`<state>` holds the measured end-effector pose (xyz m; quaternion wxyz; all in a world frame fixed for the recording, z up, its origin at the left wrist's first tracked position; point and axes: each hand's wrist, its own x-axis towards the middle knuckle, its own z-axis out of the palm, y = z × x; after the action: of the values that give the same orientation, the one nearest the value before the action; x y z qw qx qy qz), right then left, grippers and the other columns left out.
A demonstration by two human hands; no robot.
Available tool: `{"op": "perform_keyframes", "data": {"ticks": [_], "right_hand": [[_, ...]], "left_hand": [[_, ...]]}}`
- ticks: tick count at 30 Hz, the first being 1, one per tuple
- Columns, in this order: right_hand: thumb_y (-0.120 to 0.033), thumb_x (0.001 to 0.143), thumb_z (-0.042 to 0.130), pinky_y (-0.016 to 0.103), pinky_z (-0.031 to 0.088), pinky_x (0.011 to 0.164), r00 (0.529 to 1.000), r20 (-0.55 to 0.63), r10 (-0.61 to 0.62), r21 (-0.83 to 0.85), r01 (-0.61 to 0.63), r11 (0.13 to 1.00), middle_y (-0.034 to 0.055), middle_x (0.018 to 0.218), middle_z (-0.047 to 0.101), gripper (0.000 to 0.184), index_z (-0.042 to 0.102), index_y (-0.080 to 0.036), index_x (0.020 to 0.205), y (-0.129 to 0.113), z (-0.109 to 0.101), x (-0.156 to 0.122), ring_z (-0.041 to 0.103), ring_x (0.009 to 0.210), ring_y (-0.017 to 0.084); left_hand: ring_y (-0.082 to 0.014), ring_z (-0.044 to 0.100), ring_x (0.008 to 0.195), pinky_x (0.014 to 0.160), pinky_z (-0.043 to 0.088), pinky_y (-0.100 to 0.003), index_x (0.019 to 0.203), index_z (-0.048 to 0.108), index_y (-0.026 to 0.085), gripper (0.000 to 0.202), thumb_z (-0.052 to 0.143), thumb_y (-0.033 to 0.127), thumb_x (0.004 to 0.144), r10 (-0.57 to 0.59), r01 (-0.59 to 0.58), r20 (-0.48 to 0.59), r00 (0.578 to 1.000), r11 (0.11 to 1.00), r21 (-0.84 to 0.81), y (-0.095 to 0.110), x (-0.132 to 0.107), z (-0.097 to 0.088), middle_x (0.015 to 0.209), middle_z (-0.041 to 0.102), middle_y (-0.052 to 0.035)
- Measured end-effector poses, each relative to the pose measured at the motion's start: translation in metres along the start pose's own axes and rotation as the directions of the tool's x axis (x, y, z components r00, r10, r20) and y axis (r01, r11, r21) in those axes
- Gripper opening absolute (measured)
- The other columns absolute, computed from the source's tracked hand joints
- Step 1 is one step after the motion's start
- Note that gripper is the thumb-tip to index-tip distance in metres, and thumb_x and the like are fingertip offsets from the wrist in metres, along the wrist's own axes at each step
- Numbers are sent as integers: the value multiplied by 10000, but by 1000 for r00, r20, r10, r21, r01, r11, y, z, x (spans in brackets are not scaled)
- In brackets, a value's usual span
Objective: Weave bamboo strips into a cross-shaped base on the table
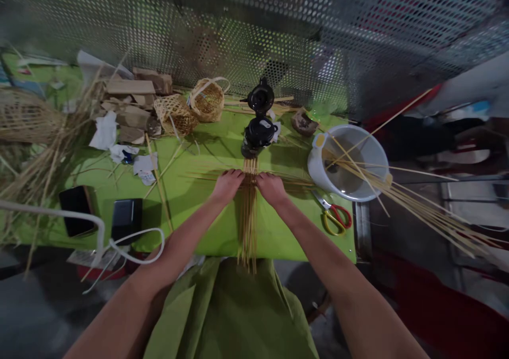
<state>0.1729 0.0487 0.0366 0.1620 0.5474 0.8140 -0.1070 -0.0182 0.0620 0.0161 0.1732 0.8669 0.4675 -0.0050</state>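
Flat strips [249, 216], bamboo or cane by their look, lie lengthwise in front of me and run over the table's near edge. Other thin strips [199, 176] cross them sideways, forming a cross. My left hand [229, 184] is closed on the strips at the left side of the crossing. On the right side my right hand [271, 186] grips them in the same way, fingers curled over. The far strip ends reach a black lidded pot or jar [259, 132]. My fingers hide part of the crossing.
A white bucket [314, 163] with long strips sticking out stands at right, scissors [334, 217] beside it. Woven baskets [207, 100] and wood pieces [131, 96] lie at back left. A phone [76, 210], a black box [126, 219] and a white cable [137, 261] are at left.
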Motion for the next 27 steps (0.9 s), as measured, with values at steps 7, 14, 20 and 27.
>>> {"op": "perform_keyframes", "data": {"ticks": [7, 14, 20, 27], "right_hand": [[-111, 1027, 462, 340, 495, 835, 999, -17, -29, -2, 29, 1000, 179, 1065, 711, 277, 737, -103, 1064, -4, 6, -1, 652, 1017, 271], [-83, 1019, 447, 358, 479, 832, 997, -29, -66, 0, 66, 998, 181, 1058, 702, 295, 738, -100, 1065, -3, 15, -4, 623, 1000, 277], [-72, 1023, 417, 375, 463, 874, 994, -35, -107, -1, 107, 994, 190, 1076, 695, 314, 717, -83, 1115, -5, 22, -6, 604, 1012, 282], [-109, 1043, 435, 333, 487, 850, 999, -14, -52, -1, 52, 999, 185, 1108, 703, 297, 723, -99, 1114, 0, 14, -9, 617, 1063, 269]], "left_hand": [[-278, 611, 1211, 978, 531, -403, 1224, 710, 182, 328, 523, 79, 974, 61, -62, 22, 998, 998, 31, -3, 1, 5, 1324, 693, -117], [-272, 620, 1206, 982, 533, -400, 1261, 703, 204, 337, 538, 106, 983, 47, -47, 29, 998, 999, 9, -3, 0, 5, 1342, 689, -107], [-281, 623, 1228, 1003, 527, -415, 1308, 687, 210, 375, 534, 109, 981, 47, -47, 33, 998, 999, -23, -4, 0, 8, 1372, 675, -116], [-255, 641, 1215, 1028, 524, -385, 1348, 665, 212, 447, 569, 61, 938, 44, -42, 39, 998, 998, -52, -7, -1, 5, 1402, 670, -99]]}}
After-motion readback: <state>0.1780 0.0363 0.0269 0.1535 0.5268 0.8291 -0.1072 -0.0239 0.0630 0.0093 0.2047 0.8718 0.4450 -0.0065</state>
